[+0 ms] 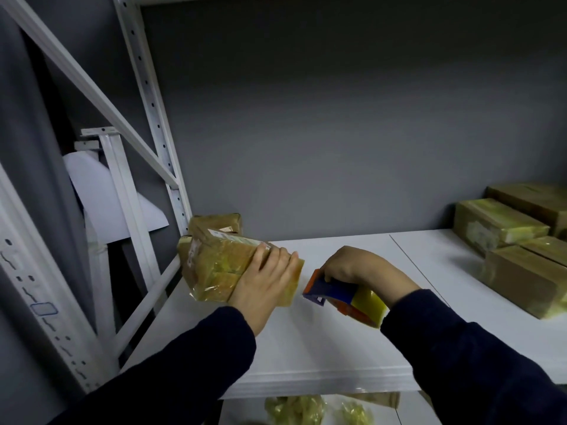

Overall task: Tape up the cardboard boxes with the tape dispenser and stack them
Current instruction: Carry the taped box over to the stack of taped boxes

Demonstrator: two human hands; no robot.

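Observation:
My left hand (pixel 266 280) grips a small cardboard box (pixel 221 265) wrapped in yellowish tape, holding it tilted above the left end of the white shelf (pixel 322 348). Behind it, another taped box (pixel 216 223) stands in the shelf's back left corner. My right hand (pixel 352 263) holds the tape dispenser (pixel 343 297), blue and orange with a yellow tape roll, just right of the held box and a little above the shelf. Dispenser and box are close but apart.
Several taped cardboard boxes (pixel 515 240) lie grouped at the right end of the shelf. A white perforated rack post (pixel 153 118) rises at the left. Crumpled yellow tape (pixel 294 411) lies on the shelf below. A grey wall stands behind.

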